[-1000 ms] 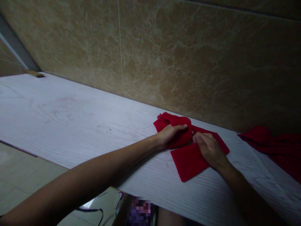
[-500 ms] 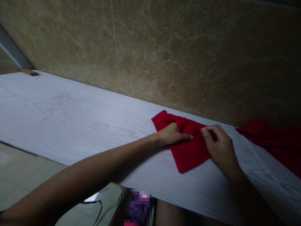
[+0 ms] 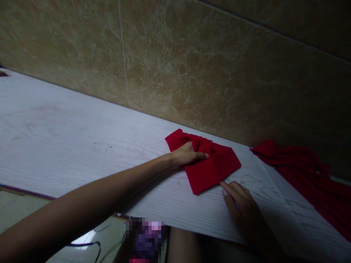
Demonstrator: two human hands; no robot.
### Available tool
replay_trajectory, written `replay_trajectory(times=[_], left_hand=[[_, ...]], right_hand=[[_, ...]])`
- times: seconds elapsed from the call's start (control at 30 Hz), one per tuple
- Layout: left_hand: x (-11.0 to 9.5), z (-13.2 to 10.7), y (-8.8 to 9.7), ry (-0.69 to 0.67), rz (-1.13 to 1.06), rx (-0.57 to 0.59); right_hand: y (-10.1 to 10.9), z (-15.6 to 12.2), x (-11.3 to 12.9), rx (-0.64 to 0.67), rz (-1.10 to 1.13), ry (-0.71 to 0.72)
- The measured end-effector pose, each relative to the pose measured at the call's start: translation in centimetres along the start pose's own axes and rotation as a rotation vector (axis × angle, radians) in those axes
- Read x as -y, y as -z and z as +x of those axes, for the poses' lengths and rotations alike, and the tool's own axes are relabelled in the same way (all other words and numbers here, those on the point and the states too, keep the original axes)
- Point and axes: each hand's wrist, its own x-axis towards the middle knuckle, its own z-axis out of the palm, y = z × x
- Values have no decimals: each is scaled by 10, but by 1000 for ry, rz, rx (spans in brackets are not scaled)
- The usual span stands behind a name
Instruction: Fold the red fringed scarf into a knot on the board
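Note:
A folded red cloth [image 3: 211, 166] lies on the white wood-grain table [image 3: 68, 138], close to the marble wall. My left hand [image 3: 186, 156] rests flat on the cloth's left part, fingers together and pointing right, pressing it down. My right hand [image 3: 240, 204] lies on the table just below and to the right of the cloth; its fingertips touch the cloth's lower edge, and it holds nothing.
More red fabric [image 3: 304, 175] is heaped at the right against the wall. The tan marble wall [image 3: 192, 65] runs along the table's far side. Below the near table edge I see tiled floor and a dark cable [image 3: 87, 243].
My right hand has let go of the cloth's top and dropped back to the table below it. The cloth is now folded into a flatter, compact shape. My left hand stays pressing on it.

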Motion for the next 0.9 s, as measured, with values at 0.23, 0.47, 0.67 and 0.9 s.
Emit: replay_trajectory(times=[0.23,0.47,0.67,0.9], left_hand=[[-3,-4,-2,5,-41,24],[-5,-6,-2,-45,-22,25],[-2,-2,1,-40,-42,20],[-1,1,2,-48,-31,-15]], right_hand=[[-23,18,6,6,-235,-141],[-34,50,10,130,-318,-314],[-34,66,-2,-93,302,-592],[-30,73,-1,-172,946,-642]])
